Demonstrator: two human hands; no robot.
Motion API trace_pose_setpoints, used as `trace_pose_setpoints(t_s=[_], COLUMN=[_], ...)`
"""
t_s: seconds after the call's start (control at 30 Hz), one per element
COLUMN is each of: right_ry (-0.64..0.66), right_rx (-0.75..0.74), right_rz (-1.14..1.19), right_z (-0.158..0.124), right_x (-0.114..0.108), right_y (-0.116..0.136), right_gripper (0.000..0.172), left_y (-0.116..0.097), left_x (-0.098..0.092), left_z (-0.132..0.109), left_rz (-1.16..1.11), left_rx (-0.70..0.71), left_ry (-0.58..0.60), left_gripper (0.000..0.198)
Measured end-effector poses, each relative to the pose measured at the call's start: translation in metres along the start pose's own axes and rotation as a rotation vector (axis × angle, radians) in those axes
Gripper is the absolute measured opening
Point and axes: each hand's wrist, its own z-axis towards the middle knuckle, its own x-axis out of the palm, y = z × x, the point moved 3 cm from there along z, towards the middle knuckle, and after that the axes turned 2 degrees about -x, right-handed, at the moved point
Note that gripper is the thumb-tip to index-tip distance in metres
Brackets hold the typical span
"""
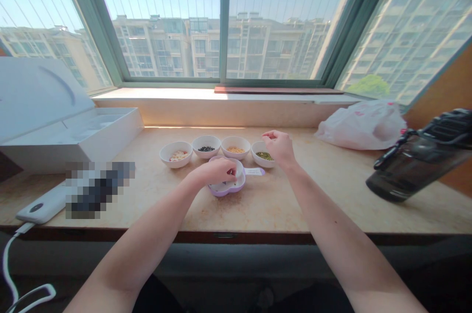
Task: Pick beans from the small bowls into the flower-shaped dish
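Four small white bowls stand in a row on the stone sill: one with pale and red pieces (176, 154), one with black beans (206, 146), one with yellow grains (235, 147), one with green beans (262, 154). In front of them lies a purple divided dish (225, 187) with a white handle tab (254, 172). My left hand (217, 171) hovers over the dish, fingers pinched together on something too small to make out. My right hand (280, 146) is above the green-bean bowl, fingers curled in a pinch, contents hidden.
An open white box (73, 136) sits at the left, a white power bank (42, 203) with cable near the front edge. A white plastic bag (363, 126) and a dark water bottle (416, 163) lie at the right. The window is behind.
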Motion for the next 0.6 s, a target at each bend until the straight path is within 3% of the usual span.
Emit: trace_pose_setpoints(t_s=[0.2,0.43,0.5,0.6], right_ry=[-0.004,-0.050,-0.035,0.010], right_rx=[0.004,-0.008,-0.017,-0.047], right_rz=[-0.002,0.049,0.078,0.158], right_z=[0.003,0.004,0.003,0.001], right_x=[0.002,0.000,0.001,0.006], right_y=[-0.005,-0.002,0.000,0.004], right_gripper=[0.023,0.026,0.026,0.027], left_y=[0.001,-0.007,-0.013,-0.022], left_x=[0.004,-0.007,-0.012,-0.017], left_z=[0.000,-0.001,-0.002,-0.004], left_rz=[0.022,-0.029,-0.182,-0.671], left_rx=[0.001,-0.124,-0.173,-0.178], left_ry=[0.002,0.019,-0.025,-0.036], left_gripper=[0.025,0.018,0.017,0.026])
